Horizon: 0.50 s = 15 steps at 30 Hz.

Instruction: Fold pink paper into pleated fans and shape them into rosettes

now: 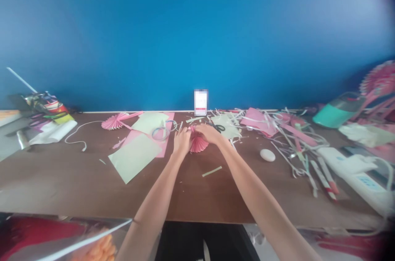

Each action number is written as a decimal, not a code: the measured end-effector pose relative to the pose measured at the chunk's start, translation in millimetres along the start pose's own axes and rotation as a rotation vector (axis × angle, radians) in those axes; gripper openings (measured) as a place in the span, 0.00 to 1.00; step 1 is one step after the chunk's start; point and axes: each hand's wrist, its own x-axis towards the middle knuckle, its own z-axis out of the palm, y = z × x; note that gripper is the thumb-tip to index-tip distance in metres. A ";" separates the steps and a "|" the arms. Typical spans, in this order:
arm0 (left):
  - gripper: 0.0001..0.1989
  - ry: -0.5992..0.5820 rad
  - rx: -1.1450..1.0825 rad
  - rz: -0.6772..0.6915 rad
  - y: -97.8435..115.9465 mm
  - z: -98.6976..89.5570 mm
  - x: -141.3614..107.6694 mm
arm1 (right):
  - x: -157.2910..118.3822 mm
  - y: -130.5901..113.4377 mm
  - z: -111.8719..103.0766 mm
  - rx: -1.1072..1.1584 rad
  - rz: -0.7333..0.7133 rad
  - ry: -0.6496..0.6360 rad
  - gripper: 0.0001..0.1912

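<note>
A pleated pink paper fan [198, 144] lies between my hands at the middle of the brown table, its folds spread toward me. My left hand [182, 139] has its fingers closed on the fan's upper left edge. From the other side my right hand [207, 132] grips it near the top, fingers bent over the paper. The fingertips are small and partly hidden. Just beyond my right hand are dark-handled scissors [219, 128]. Another pink pleated fan [112, 122] rests farther left, beside pale green paper sheets [135, 158] on pink paper.
A phone [201, 102] leans against the blue wall. Paper strips and scraps [228, 123] lie heaped at the back right. Rightward are a white oval object [267, 154], pens [322, 178], a white power strip [354, 174] and a teal container [338, 110]. A cluttered holder [55, 108] stands left.
</note>
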 end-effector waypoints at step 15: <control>0.13 -0.012 -0.095 0.017 -3.4 5.2 4.8 | 2.3 -4.3 3.7 -0.027 0.079 -0.039 0.10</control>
